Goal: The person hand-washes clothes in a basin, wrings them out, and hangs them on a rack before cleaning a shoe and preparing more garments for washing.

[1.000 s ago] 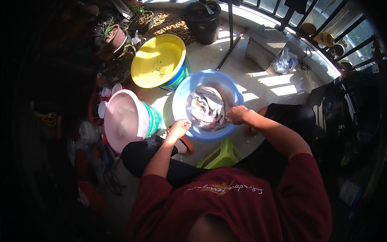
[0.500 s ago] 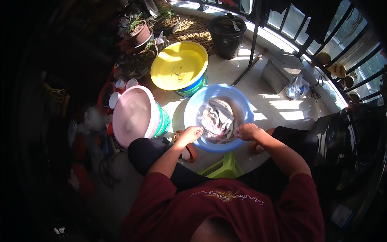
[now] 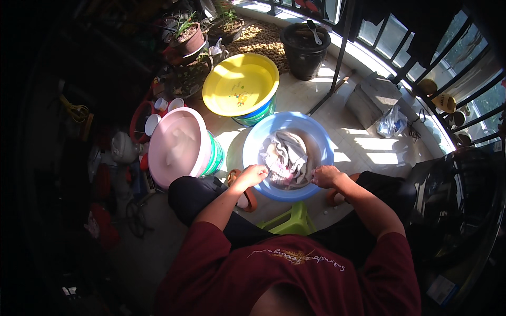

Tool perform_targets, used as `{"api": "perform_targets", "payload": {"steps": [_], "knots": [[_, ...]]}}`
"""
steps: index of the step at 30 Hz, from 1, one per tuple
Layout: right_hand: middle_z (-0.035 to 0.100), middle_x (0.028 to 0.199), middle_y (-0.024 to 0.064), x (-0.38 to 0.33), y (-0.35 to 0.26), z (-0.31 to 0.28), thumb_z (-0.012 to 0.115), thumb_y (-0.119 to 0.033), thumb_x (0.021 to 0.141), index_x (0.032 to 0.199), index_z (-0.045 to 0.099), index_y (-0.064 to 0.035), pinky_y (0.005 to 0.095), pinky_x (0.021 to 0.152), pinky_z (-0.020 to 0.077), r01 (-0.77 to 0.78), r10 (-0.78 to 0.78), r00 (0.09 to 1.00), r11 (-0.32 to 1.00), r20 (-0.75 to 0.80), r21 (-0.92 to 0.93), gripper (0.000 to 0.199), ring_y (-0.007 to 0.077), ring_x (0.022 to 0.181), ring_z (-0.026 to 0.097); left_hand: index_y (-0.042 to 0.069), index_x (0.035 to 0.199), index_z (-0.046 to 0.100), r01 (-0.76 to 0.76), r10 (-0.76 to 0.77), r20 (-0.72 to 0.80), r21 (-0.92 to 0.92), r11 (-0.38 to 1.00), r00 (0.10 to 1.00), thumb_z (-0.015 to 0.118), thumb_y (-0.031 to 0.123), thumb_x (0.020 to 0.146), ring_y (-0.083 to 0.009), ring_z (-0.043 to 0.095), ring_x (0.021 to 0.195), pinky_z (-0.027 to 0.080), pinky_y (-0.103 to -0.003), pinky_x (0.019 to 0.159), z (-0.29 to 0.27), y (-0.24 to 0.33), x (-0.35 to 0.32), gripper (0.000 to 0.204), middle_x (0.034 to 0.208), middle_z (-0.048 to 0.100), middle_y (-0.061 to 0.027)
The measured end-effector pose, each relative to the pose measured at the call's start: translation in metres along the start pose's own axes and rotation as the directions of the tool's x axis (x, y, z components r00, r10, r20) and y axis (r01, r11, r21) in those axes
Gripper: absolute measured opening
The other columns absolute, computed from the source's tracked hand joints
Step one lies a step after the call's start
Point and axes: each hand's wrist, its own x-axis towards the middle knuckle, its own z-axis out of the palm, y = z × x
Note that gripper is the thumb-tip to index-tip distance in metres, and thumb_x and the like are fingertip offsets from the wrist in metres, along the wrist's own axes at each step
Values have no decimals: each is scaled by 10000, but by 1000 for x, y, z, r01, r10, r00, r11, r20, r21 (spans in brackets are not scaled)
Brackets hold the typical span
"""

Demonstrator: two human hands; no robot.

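A light-blue basin (image 3: 253, 138) stands between my feet, with water and a bunched wet cloth (image 3: 289, 150) in it, white and grey with dark stripes and a pinkish patch. Over its near left rim my left hand (image 3: 254, 175) is closed, fingertips pinched together beside the cloth. At the near right side my right hand (image 3: 326, 176) is closed too, thumb against the fingers just inside the rim. Whatever either hand pinches is too small or washed out by glare to make out.
Left of the basin, a pink basin (image 3: 196, 124) of cloudy water rests on a green-banded support. A yellow basin (image 3: 232, 108) sits behind it. Farther back are a black bucket (image 3: 304, 60) and potted plants (image 3: 191, 39). A green stool (image 3: 298, 218) is below me; a dark pole (image 3: 337, 68) leans right.
The view has shifted a little, so the surroundings sit slightly farther right. Both hands remain closed at the basin, moved only slightly. The cloth lies nearly as before.
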Motion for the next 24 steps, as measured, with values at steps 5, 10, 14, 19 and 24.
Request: {"api": "perform_targets", "payload": {"steps": [5,10,14,19,24], "knots": [[612,990,141,4,2,5,510,-316,805,961,622,-67,383,817,453,1,-1,1000,1000,-5,2,314,297,953,575,23,854,608,-14,14,-24,2,1000,1000,565,113,739,-173,582,667,455,-297,631,2,-2,-1,152,705,604,-93],[611,991,142,5,4,7,503,-309,803,958,622,-65,382,817,453,5,-5,1000,1000,-8,6,313,298,952,576,19,841,603,-32,33,-16,8,999,999,539,88,742,-156,577,620,464,-294,594,3,-2,1,137,691,601,-79],[610,998,143,4,4,7,500,-309,804,960,622,-65,380,814,454,1,-1,1000,1000,1,0,314,296,956,576,8,877,593,141,-131,79,-140,980,988,526,62,759,-132,567,564,470,-279,532,1,3,1,145,697,598,-68],[610,1002,139,1,-3,0,496,-310,808,966,621,-67,381,810,455,-6,6,1000,1000,16,-1,316,290,958,576,-6,923,581,135,-119,97,-179,975,988,535,68,779,-131,574,562,473,-274,524,2,2,0,169,714,598,-71],[608,1012,129,2,-3,1,498,-315,812,979,617,-83,383,814,453,-19,19,999,1000,34,-3,310,285,965,573,-9,941,581,85,-72,96,-133,987,993,541,78,783,-131,573,566,474,-275,536,1,3,1,185,716,598,-72]]}}
